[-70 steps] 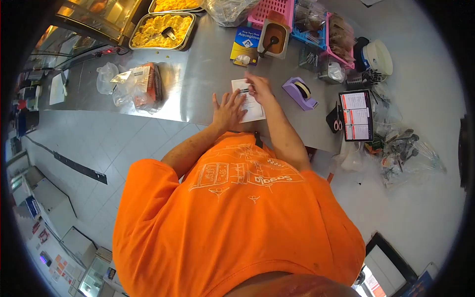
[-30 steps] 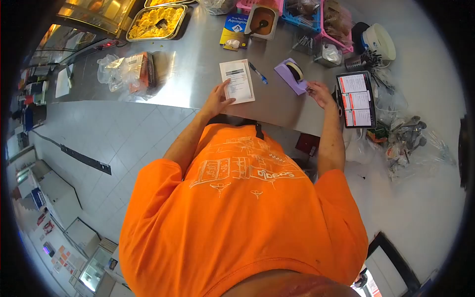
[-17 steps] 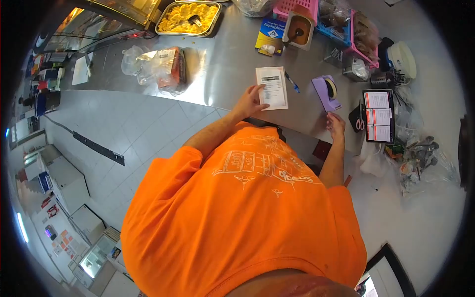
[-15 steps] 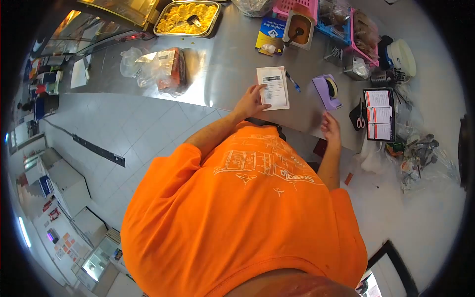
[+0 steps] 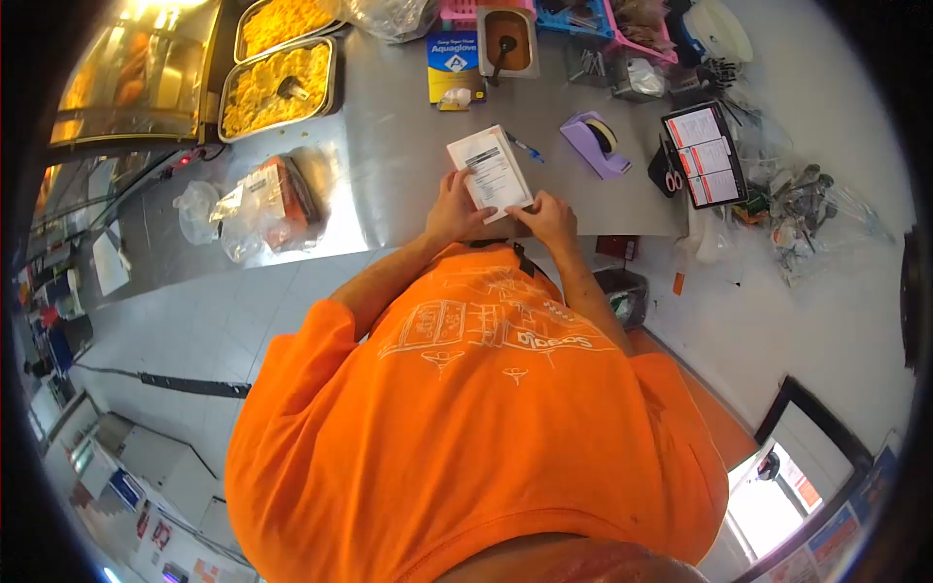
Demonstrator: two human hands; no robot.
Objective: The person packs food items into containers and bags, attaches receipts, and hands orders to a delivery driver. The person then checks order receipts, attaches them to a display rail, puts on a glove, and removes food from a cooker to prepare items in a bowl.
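Observation:
A pad of printed paper slips [image 5: 494,175] lies tilted on the steel table near its front edge. My left hand [image 5: 455,211] grips its left side, fingers on the edge and thumb across the lower part. At the lower right corner, my right hand [image 5: 551,223] is closed, with thumb and fingers pinching the paper. A blue pen [image 5: 526,148] rests just beyond the pad's right side. Further right stands a purple tape dispenser [image 5: 589,144] with a roll of tape.
Trays of yellow food [image 5: 275,89] sit at the back left, with a plastic-wrapped package [image 5: 267,206] nearer. Behind the pad are an Aquaglove box [image 5: 454,63] and a metal container of brown sauce [image 5: 522,34]. A tablet [image 5: 702,155] and scissors [image 5: 673,177] are at the right.
My right hand has come in from beside the tape dispenser to the pad's lower right corner. The pad is now turned at a slant, with my left hand still on it. The view has shifted.

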